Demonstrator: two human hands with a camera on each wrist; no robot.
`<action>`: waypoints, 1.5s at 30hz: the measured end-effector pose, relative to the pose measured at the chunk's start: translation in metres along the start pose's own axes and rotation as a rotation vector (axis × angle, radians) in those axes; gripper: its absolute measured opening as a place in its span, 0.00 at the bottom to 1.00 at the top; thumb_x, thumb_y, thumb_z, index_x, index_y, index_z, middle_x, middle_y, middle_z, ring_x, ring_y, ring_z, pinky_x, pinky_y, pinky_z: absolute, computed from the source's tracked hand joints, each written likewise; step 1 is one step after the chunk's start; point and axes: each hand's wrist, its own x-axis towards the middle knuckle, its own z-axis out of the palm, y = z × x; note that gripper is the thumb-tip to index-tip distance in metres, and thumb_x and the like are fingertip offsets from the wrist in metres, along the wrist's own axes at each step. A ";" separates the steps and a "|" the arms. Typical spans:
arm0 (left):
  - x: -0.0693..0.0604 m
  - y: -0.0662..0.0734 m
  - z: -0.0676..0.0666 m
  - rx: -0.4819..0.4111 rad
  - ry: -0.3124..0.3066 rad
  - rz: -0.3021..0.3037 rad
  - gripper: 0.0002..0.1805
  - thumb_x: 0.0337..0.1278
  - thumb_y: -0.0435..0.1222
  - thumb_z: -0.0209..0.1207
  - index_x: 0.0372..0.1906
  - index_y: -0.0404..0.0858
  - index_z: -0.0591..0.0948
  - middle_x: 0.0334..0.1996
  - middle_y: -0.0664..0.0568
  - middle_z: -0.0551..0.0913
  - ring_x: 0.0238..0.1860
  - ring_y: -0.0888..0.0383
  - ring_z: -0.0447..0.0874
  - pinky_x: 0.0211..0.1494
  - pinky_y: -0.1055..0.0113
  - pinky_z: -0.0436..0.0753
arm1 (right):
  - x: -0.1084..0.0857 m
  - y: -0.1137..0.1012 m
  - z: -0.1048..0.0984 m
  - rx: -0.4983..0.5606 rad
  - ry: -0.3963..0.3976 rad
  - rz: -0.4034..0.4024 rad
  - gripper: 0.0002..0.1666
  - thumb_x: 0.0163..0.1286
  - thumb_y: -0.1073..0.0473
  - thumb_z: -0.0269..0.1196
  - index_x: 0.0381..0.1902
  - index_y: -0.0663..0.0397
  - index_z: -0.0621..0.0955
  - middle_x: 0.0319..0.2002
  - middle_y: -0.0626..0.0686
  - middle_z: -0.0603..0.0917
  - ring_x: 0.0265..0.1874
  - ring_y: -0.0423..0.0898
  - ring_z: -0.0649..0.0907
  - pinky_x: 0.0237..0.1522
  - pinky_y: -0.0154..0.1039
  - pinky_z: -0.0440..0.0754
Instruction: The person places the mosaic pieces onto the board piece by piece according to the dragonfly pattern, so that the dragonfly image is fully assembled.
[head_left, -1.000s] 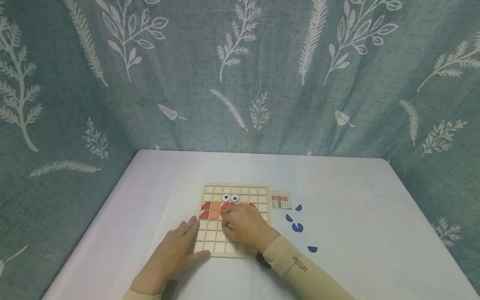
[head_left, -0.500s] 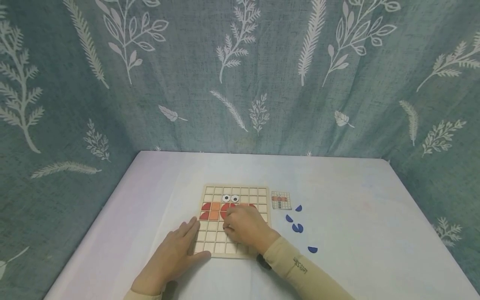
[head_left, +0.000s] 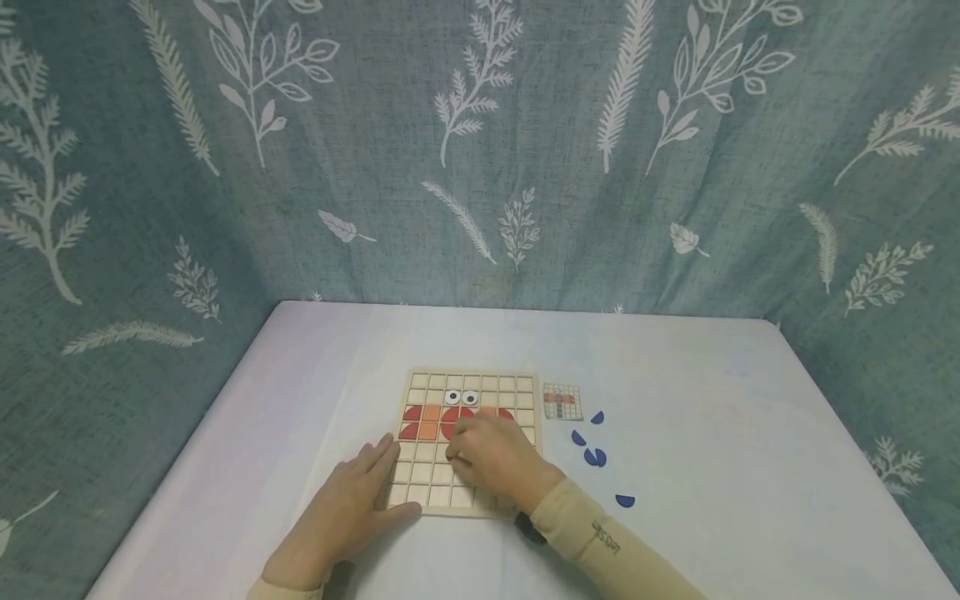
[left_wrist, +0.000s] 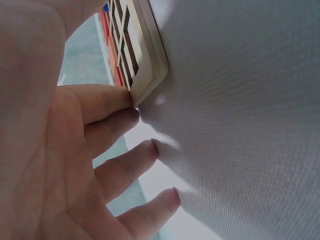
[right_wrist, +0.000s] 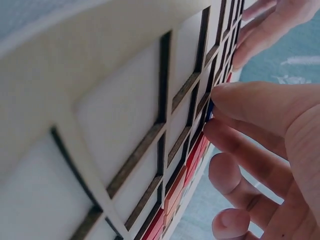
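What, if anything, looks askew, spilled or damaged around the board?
Nothing plainly stands out. The red pieces and orange pieces in view sit within the wooden board. Loose blue pieces lie scattered to its right, likely just unplaced. The right hand hides part of the board.

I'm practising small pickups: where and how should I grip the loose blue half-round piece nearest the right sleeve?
Probably pinch the blue half-round piece from above, across its straight far edge and curved near edge: it lies flat, space around.
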 end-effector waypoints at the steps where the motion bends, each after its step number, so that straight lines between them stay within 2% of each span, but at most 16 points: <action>1: 0.000 0.000 0.000 0.002 0.000 -0.002 0.51 0.58 0.63 0.63 0.74 0.31 0.68 0.74 0.38 0.66 0.70 0.33 0.67 0.69 0.35 0.68 | -0.001 0.000 0.000 0.002 0.000 -0.001 0.04 0.65 0.55 0.71 0.37 0.41 0.92 0.41 0.41 0.88 0.39 0.39 0.84 0.41 0.31 0.82; 9: 0.000 0.000 -0.001 0.002 0.008 0.002 0.50 0.58 0.63 0.64 0.73 0.30 0.68 0.73 0.38 0.67 0.70 0.32 0.67 0.69 0.34 0.68 | -0.007 0.000 -0.002 0.042 0.002 0.020 0.06 0.66 0.56 0.70 0.40 0.41 0.91 0.42 0.41 0.88 0.40 0.40 0.85 0.41 0.31 0.84; 14: 0.000 0.000 0.000 0.004 0.005 -0.001 0.50 0.58 0.62 0.64 0.74 0.31 0.68 0.74 0.38 0.66 0.71 0.33 0.66 0.69 0.34 0.68 | -0.018 0.005 -0.008 0.073 0.015 0.065 0.07 0.67 0.53 0.69 0.42 0.41 0.90 0.44 0.42 0.86 0.41 0.38 0.85 0.41 0.34 0.85; 18: 0.000 0.000 0.001 0.000 0.005 -0.007 0.50 0.58 0.61 0.64 0.74 0.31 0.68 0.74 0.38 0.66 0.71 0.33 0.66 0.70 0.34 0.67 | -0.031 0.014 -0.016 0.092 0.075 0.101 0.09 0.66 0.52 0.71 0.43 0.41 0.89 0.47 0.42 0.85 0.39 0.38 0.85 0.39 0.35 0.86; 23: -0.002 0.000 0.001 0.000 0.000 -0.009 0.50 0.58 0.61 0.64 0.74 0.30 0.67 0.74 0.38 0.66 0.71 0.33 0.65 0.70 0.35 0.67 | -0.047 0.029 -0.027 0.106 0.160 0.126 0.09 0.63 0.54 0.72 0.43 0.42 0.89 0.47 0.42 0.85 0.35 0.38 0.85 0.27 0.30 0.81; 25: -0.002 0.000 0.001 -0.003 -0.002 -0.010 0.50 0.58 0.61 0.64 0.74 0.30 0.67 0.74 0.38 0.66 0.72 0.33 0.65 0.71 0.35 0.66 | -0.055 0.036 -0.031 0.091 0.195 0.150 0.10 0.63 0.55 0.73 0.44 0.42 0.89 0.48 0.43 0.85 0.37 0.39 0.85 0.27 0.31 0.81; 29: -0.002 0.000 0.000 -0.004 -0.010 -0.015 0.50 0.59 0.61 0.64 0.74 0.30 0.67 0.75 0.38 0.65 0.72 0.33 0.64 0.71 0.35 0.66 | -0.072 0.053 -0.035 0.074 0.283 0.177 0.15 0.61 0.57 0.75 0.47 0.44 0.88 0.49 0.45 0.85 0.33 0.38 0.85 0.29 0.32 0.83; 31: -0.002 0.000 0.000 -0.002 -0.017 -0.018 0.50 0.59 0.61 0.64 0.74 0.30 0.66 0.75 0.38 0.65 0.72 0.33 0.64 0.71 0.35 0.66 | -0.081 0.061 -0.036 0.073 0.319 0.177 0.17 0.60 0.59 0.75 0.48 0.46 0.87 0.50 0.48 0.86 0.28 0.37 0.82 0.27 0.32 0.82; 34: -0.002 0.000 0.000 -0.002 -0.020 -0.023 0.50 0.58 0.61 0.64 0.74 0.31 0.66 0.75 0.38 0.65 0.72 0.33 0.63 0.71 0.35 0.65 | -0.093 0.074 -0.035 0.068 0.347 0.188 0.19 0.58 0.61 0.76 0.49 0.48 0.87 0.50 0.49 0.87 0.26 0.37 0.81 0.26 0.33 0.81; 37: -0.002 0.000 -0.001 -0.008 -0.017 -0.023 0.50 0.58 0.61 0.64 0.74 0.31 0.66 0.75 0.38 0.65 0.72 0.33 0.63 0.71 0.35 0.65 | -0.105 0.086 -0.034 0.051 0.335 0.226 0.19 0.58 0.60 0.76 0.48 0.48 0.87 0.47 0.47 0.86 0.27 0.37 0.81 0.24 0.32 0.79; 42: -0.001 0.001 -0.001 -0.014 -0.021 -0.028 0.51 0.58 0.62 0.64 0.75 0.31 0.66 0.75 0.39 0.64 0.73 0.33 0.63 0.71 0.34 0.65 | -0.122 0.103 -0.036 0.022 0.270 0.312 0.18 0.59 0.58 0.76 0.48 0.47 0.87 0.45 0.45 0.86 0.26 0.36 0.80 0.22 0.29 0.77; 45: 0.000 0.001 -0.001 -0.012 -0.022 -0.025 0.51 0.58 0.62 0.64 0.75 0.31 0.66 0.75 0.39 0.64 0.73 0.34 0.63 0.71 0.34 0.65 | -0.131 0.111 -0.038 0.013 0.235 0.357 0.17 0.60 0.58 0.75 0.48 0.47 0.87 0.45 0.46 0.86 0.27 0.37 0.80 0.25 0.32 0.79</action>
